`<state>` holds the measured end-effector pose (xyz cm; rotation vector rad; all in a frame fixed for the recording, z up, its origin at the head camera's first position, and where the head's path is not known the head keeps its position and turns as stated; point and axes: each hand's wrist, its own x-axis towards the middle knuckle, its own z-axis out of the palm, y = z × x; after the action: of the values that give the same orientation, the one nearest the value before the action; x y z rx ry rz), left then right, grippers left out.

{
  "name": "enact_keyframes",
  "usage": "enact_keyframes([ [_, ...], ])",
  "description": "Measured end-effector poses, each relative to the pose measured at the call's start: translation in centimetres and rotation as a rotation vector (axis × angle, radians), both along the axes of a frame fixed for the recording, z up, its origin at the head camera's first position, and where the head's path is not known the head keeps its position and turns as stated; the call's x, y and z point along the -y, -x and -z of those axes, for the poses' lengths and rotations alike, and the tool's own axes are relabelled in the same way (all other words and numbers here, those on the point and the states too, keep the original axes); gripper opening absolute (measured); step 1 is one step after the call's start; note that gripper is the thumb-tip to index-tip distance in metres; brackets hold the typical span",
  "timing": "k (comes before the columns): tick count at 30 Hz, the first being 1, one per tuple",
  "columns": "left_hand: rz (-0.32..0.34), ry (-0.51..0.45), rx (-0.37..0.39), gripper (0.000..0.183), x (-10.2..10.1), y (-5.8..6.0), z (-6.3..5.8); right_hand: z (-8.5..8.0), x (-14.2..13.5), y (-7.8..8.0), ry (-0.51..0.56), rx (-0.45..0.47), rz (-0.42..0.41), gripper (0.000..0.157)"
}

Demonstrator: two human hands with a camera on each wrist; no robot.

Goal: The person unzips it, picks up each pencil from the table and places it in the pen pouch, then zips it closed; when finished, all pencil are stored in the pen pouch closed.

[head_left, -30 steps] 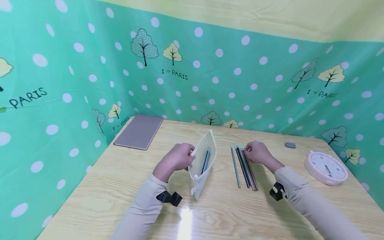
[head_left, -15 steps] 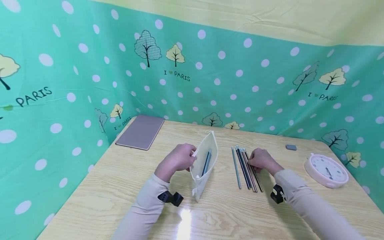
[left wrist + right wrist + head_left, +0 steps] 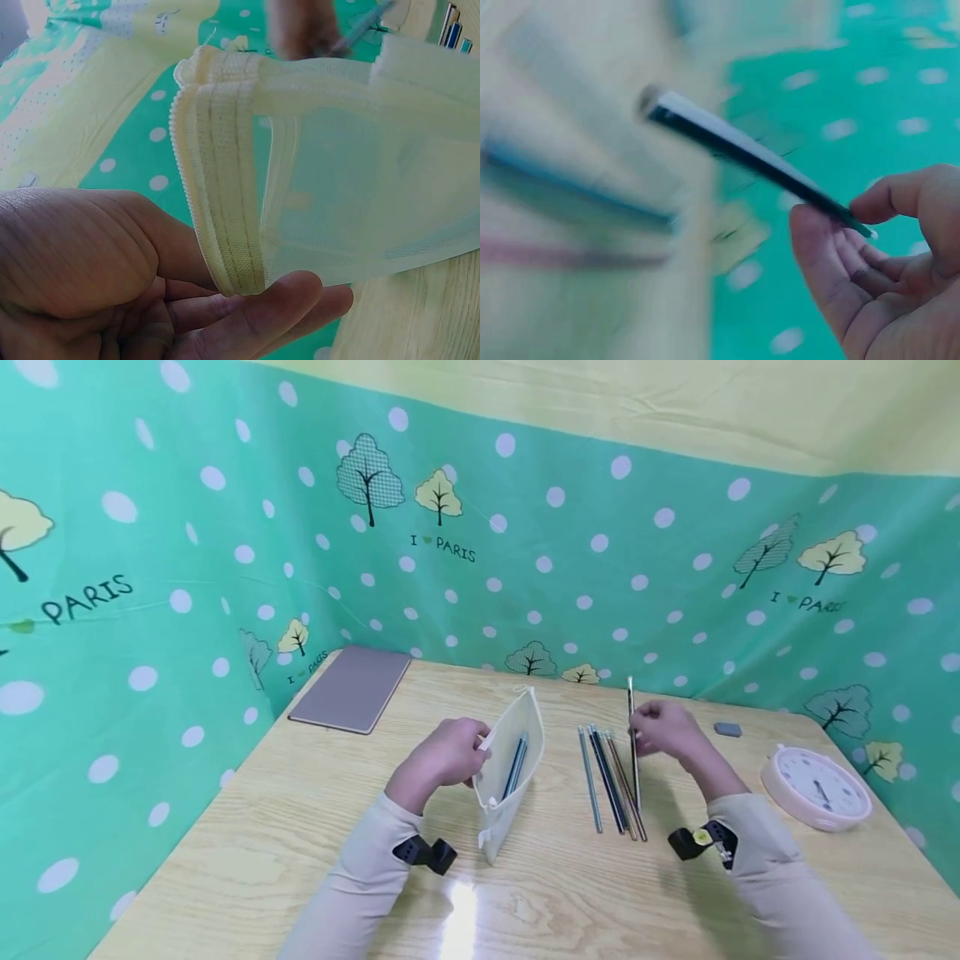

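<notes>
By its near rim, my left hand [image 3: 448,752] holds a pale, see-through zipper pouch [image 3: 501,831] upright with its mouth spread. Blue pencils [image 3: 514,767] lean inside it. The left wrist view shows the zipper edge [image 3: 225,187] between thumb and fingers of that hand [image 3: 97,262]. To the right, my right hand [image 3: 666,728] pinches a dark pencil [image 3: 636,768], raised off the table and nearly upright. In the right wrist view, thumb and fingertip grip this pencil [image 3: 742,154] near one end. A light blue pencil [image 3: 589,780] and several darker pencils [image 3: 607,779] lie between pouch and right hand.
A grey-purple notebook [image 3: 352,689] lies at the back left. At the right are a small grey-blue eraser [image 3: 727,729] and a round pink clock [image 3: 816,785]. A green dotted curtain [image 3: 525,527] hangs behind the wooden table [image 3: 300,843].
My right hand has drawn the dark pencil rightward out of the group and lifted it, tipping it up. My left hand and the pouch stay in place.
</notes>
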<state>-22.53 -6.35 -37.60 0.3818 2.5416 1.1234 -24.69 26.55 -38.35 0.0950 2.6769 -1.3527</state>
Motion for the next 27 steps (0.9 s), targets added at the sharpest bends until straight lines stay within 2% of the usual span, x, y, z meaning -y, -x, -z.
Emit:
enact_keyframes([
  [2,-0.003,-0.007,0.002,0.031,0.1,0.0,0.0,-1.6,1.1,-0.6,0.124,-0.072,0.037,0.038],
  [5,-0.006,-0.017,0.005,0.031,0.2,0.1,0.1,-3.0,2.7,-1.6,0.313,-0.174,0.086,0.040],
  [7,-0.009,-0.010,0.005,0.032,0.2,0.2,0.2,-3.4,3.8,-2.2,0.445,-0.234,0.111,0.043],
  [11,-0.007,0.020,-0.013,0.033,0.1,0.2,0.1,-3.6,5.7,-3.1,0.656,-0.325,0.129,0.028],
  [14,-0.008,0.023,-0.011,0.033,0.0,0.2,0.1,-3.5,6.7,-3.6,0.710,-0.359,0.131,0.009],
  [16,-0.011,0.017,-0.003,0.034,0.0,0.1,0.1,-3.4,7.1,-3.8,0.711,-0.371,0.141,0.005],
  [19,-0.017,0.009,0.003,0.034,0.0,0.1,0.1,-3.5,7.3,-4.1,0.725,-0.397,0.175,0.004],
  [23,-0.023,0.004,-0.002,0.034,-0.1,0.1,0.1,-3.6,7.3,-4.2,0.797,-0.427,0.216,0.003],
  [27,-0.015,0.018,-0.009,0.034,-0.2,0.1,0.1,-3.6,7.3,-4.2,0.849,-0.426,0.256,0.008],
])
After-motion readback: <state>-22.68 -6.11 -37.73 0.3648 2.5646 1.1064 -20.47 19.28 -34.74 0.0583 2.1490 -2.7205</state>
